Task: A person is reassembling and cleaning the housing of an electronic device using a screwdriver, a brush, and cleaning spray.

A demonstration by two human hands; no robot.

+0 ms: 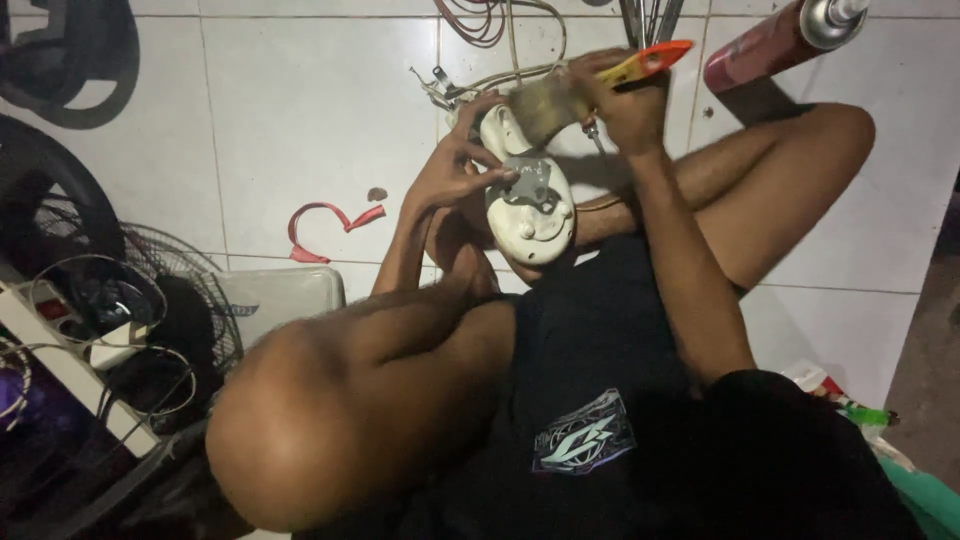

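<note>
Fan motor housing, cream plastic with a grey metal plate on its face, sits propped on our lap above the crossed legs, over the white tiled floor. Our left hand grips its left edge, fingers curled over the rim, steadying it. Our right hand is clenched around a paintbrush with an orange handle; the bristles touch the upper end of the housing. Loose wires trail off the housing's top toward the wall side. A red spray can lies on the tiles to the upper right, well apart. A red strip lies on the floor left of the housing. Fan guards and a power strip crowd the left edge.
</note>
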